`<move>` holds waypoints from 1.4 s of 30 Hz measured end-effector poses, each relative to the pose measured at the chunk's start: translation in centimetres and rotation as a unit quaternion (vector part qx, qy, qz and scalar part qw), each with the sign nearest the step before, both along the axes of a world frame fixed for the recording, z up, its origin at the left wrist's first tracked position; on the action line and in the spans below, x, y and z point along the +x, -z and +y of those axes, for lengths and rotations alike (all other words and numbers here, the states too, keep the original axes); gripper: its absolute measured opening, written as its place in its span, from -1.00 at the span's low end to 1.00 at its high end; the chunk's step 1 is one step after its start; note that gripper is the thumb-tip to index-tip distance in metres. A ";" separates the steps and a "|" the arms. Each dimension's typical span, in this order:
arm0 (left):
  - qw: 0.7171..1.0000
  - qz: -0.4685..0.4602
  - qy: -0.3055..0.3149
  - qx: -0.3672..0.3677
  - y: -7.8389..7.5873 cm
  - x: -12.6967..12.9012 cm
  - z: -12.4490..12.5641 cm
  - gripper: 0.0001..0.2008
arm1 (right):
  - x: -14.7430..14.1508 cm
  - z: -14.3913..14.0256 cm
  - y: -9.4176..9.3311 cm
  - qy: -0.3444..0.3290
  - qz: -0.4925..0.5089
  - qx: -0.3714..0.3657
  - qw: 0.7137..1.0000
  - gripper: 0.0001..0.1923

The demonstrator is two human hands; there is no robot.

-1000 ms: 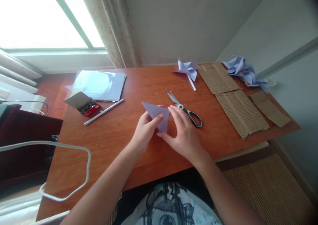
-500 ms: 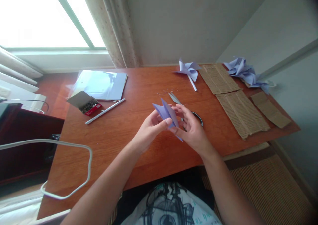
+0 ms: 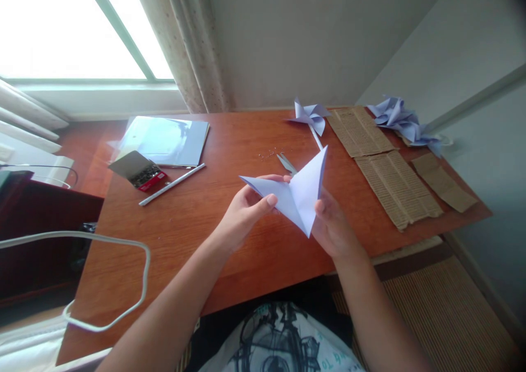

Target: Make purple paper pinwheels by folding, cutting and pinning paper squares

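Fingers of the left hand [image 3: 242,210] are closed on the near left wing of a folded lilac paper sheet [image 3: 296,194], thumb on top and the other fingers curled beneath. The right hand [image 3: 335,227] grips the sheet's right flap, thumb visible on the near face and the rest hidden behind the paper. The sheet is held clear of the wooden desk [image 3: 197,224], above its near centre, partly opened into a shallow V with creases meeting near the lower point. In my judgement, holding it from both sides in the air lets the flaps spread along those creases without the desk surface pressing them flat.

Scissors [image 3: 286,162] lie on the desk just beyond the sheet, mostly hidden by it, with only the blade tips showing. Small bright specks lie scattered just past the blades; what they are cannot be told. A finished paper pinwheel [image 3: 310,115] on a white stick rests at the far edge. To its right lie strips of corrugated cardboard [image 3: 394,180], and a heap of further lilac pinwheels [image 3: 400,121] sits at the far right corner. On the left are a stack of lilac paper [image 3: 164,140], an open small box [image 3: 139,170] and a white rod [image 3: 171,184]. A white cable [image 3: 123,284] loops off the near left edge.
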State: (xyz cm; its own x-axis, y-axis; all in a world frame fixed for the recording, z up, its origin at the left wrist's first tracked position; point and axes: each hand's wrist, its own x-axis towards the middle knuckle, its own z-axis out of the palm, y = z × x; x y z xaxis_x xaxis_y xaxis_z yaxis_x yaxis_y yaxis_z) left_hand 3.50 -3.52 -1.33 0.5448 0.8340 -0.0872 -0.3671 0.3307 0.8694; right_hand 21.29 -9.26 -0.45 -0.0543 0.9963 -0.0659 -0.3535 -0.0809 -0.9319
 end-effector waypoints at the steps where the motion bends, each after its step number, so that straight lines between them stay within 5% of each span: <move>1: 1.000 -0.003 -0.001 -0.004 -0.1 0.0 0.0 -0.55 | 0.1 -0.1 0.2 0.009 -0.011 0.008 1.000 -0.35; 12: 0.996 -0.043 0.015 -0.080 -0.8 -0.2 -0.1 -0.56 | 0.5 -0.8 1.0 0.023 -0.143 0.041 0.989 -0.13; 18: 0.997 -0.055 0.046 -0.034 -0.8 -0.2 -0.2 -0.42 | 0.6 -0.8 1.6 0.030 -0.085 0.070 0.993 -0.16; 26: 0.998 -0.044 0.044 0.017 -1.3 -0.1 -0.3 -0.42 | 0.8 -1.0 2.0 0.019 -0.124 0.063 0.990 0.06; 36: 0.998 -0.031 0.040 -0.022 -0.9 -0.1 -0.3 -0.47 | 1.4 -0.5 1.1 0.050 -0.154 0.055 0.985 -0.30; 39: 0.999 -0.009 0.030 -0.016 -0.8 -0.1 -0.2 -0.51 | 2.5 -0.1 0.1 0.148 -0.205 0.129 0.959 -0.46; 42: 1.000 0.005 0.014 -0.019 -0.7 -0.1 -0.1 -0.52 | 3.7 0.2 -1.1 0.247 -0.339 0.207 0.884 -0.52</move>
